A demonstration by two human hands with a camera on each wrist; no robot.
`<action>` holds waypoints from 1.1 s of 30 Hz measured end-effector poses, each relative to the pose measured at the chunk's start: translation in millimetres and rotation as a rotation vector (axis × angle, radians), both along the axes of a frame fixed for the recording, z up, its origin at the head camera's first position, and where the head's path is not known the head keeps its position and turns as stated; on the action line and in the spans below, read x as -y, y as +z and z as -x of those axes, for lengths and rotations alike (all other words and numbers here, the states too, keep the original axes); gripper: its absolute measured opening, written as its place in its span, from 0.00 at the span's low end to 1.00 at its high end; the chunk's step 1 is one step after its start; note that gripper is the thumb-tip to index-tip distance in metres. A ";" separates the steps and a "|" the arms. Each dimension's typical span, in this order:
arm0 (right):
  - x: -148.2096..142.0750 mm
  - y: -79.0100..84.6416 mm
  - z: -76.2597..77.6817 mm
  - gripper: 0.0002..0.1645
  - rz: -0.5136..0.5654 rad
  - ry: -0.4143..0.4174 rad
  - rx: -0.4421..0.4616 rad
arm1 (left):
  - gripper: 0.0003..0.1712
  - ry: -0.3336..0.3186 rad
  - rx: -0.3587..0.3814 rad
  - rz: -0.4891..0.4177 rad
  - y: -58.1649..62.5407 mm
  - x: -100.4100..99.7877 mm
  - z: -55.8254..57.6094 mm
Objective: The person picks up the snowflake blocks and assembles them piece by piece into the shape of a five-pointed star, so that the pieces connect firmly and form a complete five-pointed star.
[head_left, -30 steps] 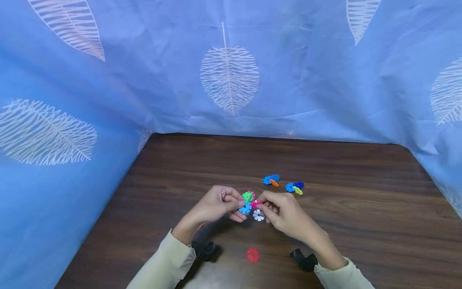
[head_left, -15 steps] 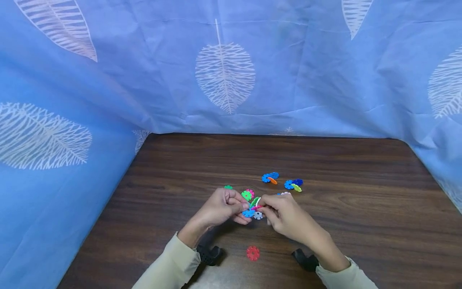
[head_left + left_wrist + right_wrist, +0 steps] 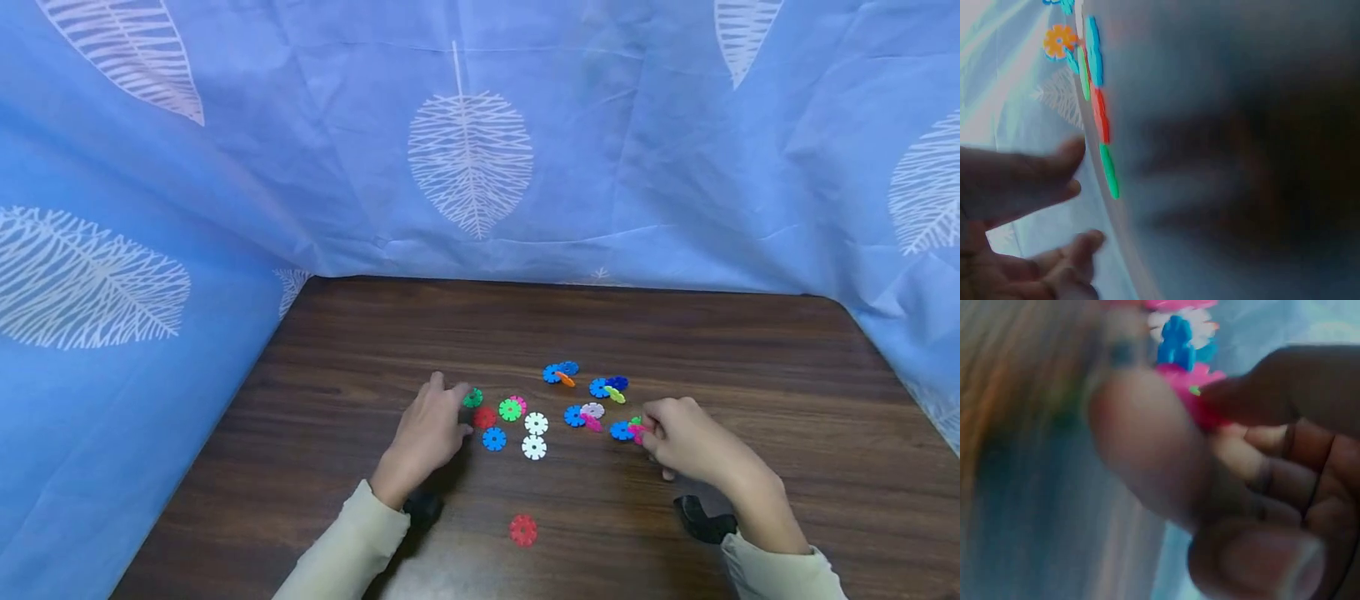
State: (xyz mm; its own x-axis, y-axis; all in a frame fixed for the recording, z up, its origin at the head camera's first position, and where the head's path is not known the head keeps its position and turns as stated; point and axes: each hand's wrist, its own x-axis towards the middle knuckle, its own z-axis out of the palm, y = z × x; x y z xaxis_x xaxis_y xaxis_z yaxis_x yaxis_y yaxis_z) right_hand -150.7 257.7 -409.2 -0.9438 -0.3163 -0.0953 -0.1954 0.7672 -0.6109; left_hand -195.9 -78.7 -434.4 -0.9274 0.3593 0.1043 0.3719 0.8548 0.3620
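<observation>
My right hand pinches the pink disc of a small joined cluster of notched plastic discs, whose blue disc and a bit of green show beside the fingertips in the head view. The left hand holds nothing; its fingers are spread in the left wrist view. Close by its fingertips lie a dark green disc, a red disc and a blue disc. Right of those lie a light green disc overlapping a pink one, and two white discs.
Three joined clusters sit toward the back right: blue with orange, blue with yellow-green, and blue with white and pink. A single red disc lies near the front of the wooden table. A blue leaf-print cloth hangs behind.
The right hand has carried the joined cluster to the right, beside the other clusters. My left hand has let go and drawn back leftward, uncovering the loose discs.
</observation>
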 end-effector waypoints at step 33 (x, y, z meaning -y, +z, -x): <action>114.6 -11.7 16.7 0.27 -0.177 0.142 0.011 | 0.06 -0.417 0.535 -0.244 28.0 9.3 3.7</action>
State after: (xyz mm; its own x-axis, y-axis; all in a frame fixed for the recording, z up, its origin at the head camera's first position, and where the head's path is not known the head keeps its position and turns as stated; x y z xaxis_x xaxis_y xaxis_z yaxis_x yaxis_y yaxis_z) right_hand -167.4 143.1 -420.9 -0.8895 -0.4237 -0.1711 -0.3034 0.8277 -0.4722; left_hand -199.6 -88.0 -406.3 -0.6648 0.7187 -0.2037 0.3677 0.5521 0.7483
